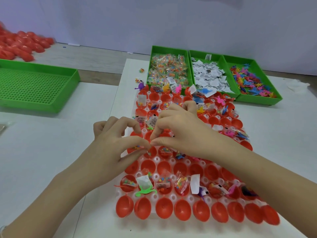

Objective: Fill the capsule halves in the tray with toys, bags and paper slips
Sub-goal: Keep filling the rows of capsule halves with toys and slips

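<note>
Likely tucking a piece into a capsule half [152, 152]
Left hand [116, 143] and right hand [180, 134] curl thumb-to-thumb; whatever they pinch is hidden. Best press it below the rim.

Person: two arms in view, both uncovered.
Left grip [113, 143]: bare hand, slender fingers, knuckle creases faint.
Right grip [178, 134]: bare hand, same build; nails too blurred to describe.
Left forearm [56, 191]: bare along whole visible length.
Right forearm [253, 176]: bare likewise.
Thin pale band [2, 229] on left arm at lower left frame corner, mostly cut off; bracelet or cuff edge, cannot tell.
</note>
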